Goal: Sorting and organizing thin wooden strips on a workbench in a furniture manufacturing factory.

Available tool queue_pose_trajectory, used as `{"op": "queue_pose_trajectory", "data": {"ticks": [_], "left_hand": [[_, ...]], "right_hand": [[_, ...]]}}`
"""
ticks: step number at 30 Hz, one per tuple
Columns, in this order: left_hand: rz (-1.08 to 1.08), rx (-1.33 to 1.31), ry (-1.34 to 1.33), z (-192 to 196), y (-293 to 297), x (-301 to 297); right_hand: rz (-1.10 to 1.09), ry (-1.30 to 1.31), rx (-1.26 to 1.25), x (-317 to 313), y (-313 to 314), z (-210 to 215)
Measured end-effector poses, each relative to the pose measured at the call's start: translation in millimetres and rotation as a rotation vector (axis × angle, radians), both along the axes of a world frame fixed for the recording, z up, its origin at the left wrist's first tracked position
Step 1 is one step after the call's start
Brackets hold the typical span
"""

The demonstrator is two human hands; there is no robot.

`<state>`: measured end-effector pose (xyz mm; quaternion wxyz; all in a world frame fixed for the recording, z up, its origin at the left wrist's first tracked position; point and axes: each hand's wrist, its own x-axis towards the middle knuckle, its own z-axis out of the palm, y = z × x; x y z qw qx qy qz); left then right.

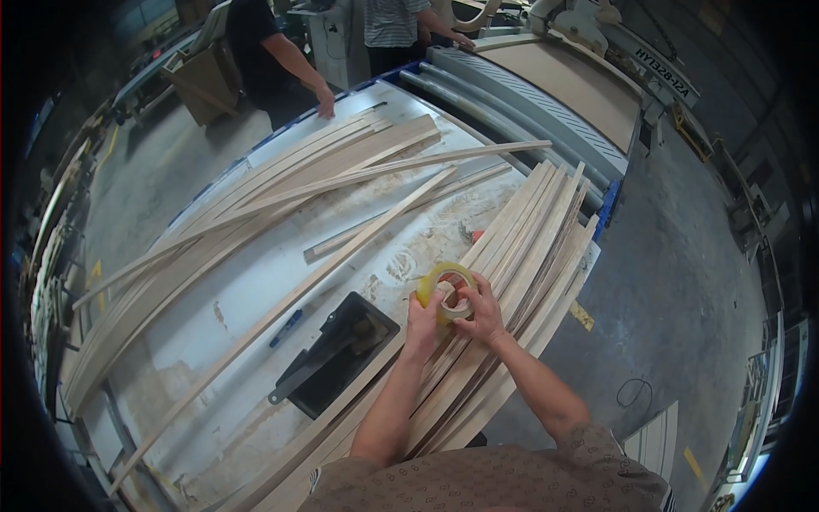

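Observation:
Both hands hold a roll of clear yellowish packing tape above a bundle of wood strips. My left hand grips the roll's near left side, its thumb by the core. On the right side, my right hand is closed round the rim. Whether a tape end is lifted is too small to tell. Under my hands the long pale wood strips lie side by side along the table's right edge. A small red thing shows partly from beside the strips, just beyond the roll.
A black plastic tray and a blue pen lie on the white table. More strips are piled at the left, some crossing the middle. Rollers and a machine bed stand at the far end. Two people are beyond the table.

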<state>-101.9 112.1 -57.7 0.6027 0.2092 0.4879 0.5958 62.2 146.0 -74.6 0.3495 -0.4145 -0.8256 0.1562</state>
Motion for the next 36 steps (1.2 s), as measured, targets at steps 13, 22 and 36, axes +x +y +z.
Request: {"op": "queue_pose_trajectory", "data": {"ticks": [13, 22, 36], "left_hand": [[-0.006, -0.002, -0.002, 4.5, -0.8, -0.1], [0.006, 0.001, -0.018, 10.1, -1.9, 0.6], [0.006, -0.002, -0.012, 9.8, -2.2, 0.5]], "right_hand": [[0.002, 0.003, -0.01, 0.6, 0.2, -1.6], [0.015, 0.03, 0.021, -1.2, 0.9, 1.5], [0.02, 0.031, 0.015, -0.1, 1.0, -0.3]]}}
